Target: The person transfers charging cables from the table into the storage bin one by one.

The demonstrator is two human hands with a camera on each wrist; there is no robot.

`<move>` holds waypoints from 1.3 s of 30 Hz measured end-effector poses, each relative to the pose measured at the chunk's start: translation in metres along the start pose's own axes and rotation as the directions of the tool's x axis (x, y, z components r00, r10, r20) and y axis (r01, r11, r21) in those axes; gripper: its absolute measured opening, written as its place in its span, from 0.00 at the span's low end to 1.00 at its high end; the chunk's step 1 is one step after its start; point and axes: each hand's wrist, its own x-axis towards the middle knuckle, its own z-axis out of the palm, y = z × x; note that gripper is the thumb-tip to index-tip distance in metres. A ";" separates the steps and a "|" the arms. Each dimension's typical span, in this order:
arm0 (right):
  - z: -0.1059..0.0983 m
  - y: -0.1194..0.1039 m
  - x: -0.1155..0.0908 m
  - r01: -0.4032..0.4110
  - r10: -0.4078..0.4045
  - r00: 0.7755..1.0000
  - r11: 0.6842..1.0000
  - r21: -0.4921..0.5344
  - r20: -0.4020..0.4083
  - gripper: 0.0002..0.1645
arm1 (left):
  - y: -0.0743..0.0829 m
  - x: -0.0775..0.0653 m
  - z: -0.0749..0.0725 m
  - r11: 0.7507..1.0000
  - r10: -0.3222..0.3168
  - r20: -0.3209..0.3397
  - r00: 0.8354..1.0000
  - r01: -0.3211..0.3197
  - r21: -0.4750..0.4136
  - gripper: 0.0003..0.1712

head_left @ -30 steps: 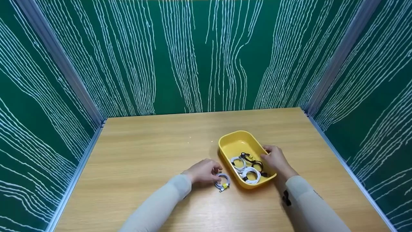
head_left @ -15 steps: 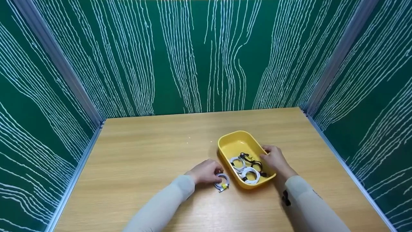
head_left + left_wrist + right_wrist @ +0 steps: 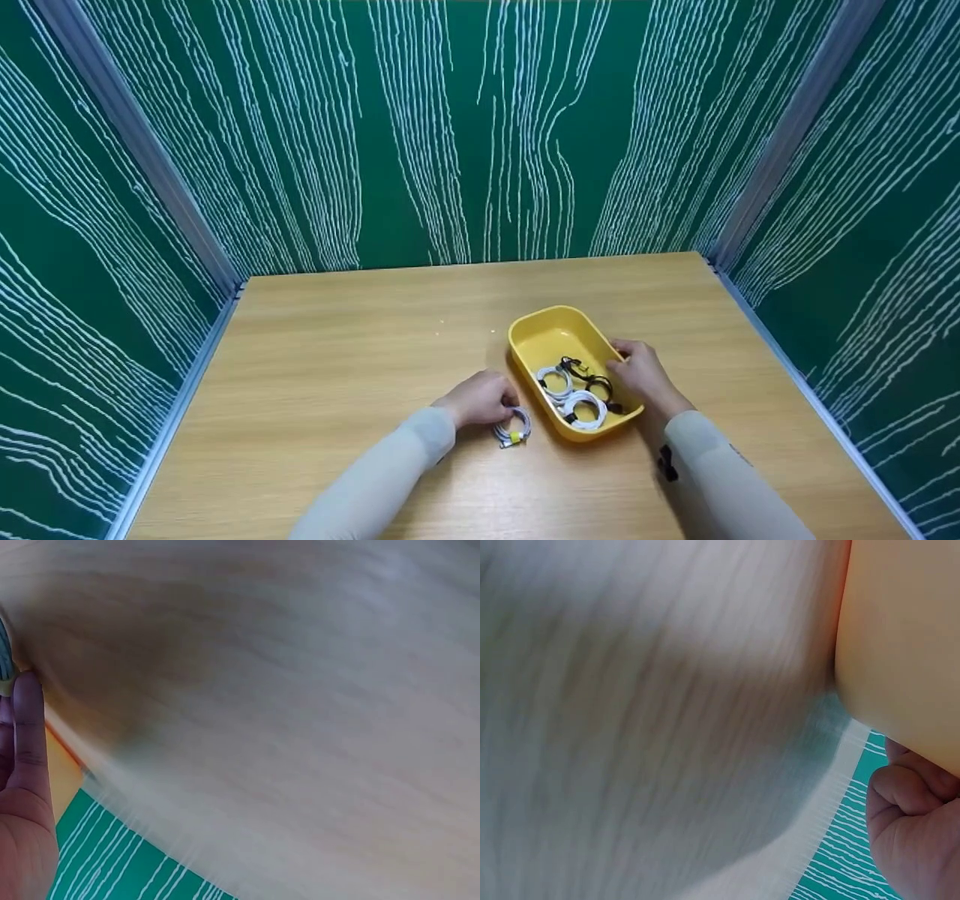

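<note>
My left hand (image 3: 484, 397) pinches the far side of a coiled light-grey cable (image 3: 514, 430) with a yellow tie, just left of a yellow bin (image 3: 551, 325). In the left wrist view a slice of the coil (image 3: 6, 652) shows at the fingertips of the left hand (image 3: 26, 765). My right hand (image 3: 641, 375) grips the bin's right wall, thumb over the rim. Inside the bin lie two white coiled cables, a smaller one (image 3: 541, 384) and a larger one (image 3: 601, 414), plus a black cable (image 3: 598, 380). The right wrist view has the curled right hand (image 3: 915, 817) against the bin's wall (image 3: 900, 637).
The bin stands on a wooden table (image 3: 337, 352), toward the right. Green panels with white wavy lines (image 3: 480, 135) close off the back and both sides. Small white specks (image 3: 493, 331) dot the tabletop left of the bin.
My left fingers have closed on the grey coiled cable, and it has shifted slightly left and turned a little. The right hand and the bin have stayed in place.
</note>
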 end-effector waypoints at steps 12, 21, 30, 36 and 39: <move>-0.001 0.000 0.000 -0.035 0.034 0.999 0.999 0.019 0.036 0.29 | -0.003 -0.010 -0.033 0.995 -0.034 -0.020 0.999 0.032 -0.095 0.09; -0.002 -0.002 0.000 -0.062 0.060 0.997 0.997 0.035 0.051 0.30 | -0.007 -0.016 -0.053 0.990 -0.061 -0.028 0.998 0.056 -0.129 0.09; -0.002 0.000 0.001 -0.025 0.026 1.000 0.999 -0.037 0.018 0.28 | -0.006 -0.016 -0.065 0.984 -0.090 -0.005 0.996 0.088 -0.152 0.10; 0.000 0.000 0.001 -0.035 0.036 0.999 0.999 -0.021 0.028 0.29 | -0.005 -0.013 -0.075 0.986 -0.078 -0.022 0.997 0.073 -0.152 0.09; 0.000 -0.001 0.002 -0.039 0.039 0.999 0.999 -0.017 0.027 0.30 | -0.005 -0.012 -0.080 0.984 -0.085 -0.028 0.996 0.080 -0.156 0.08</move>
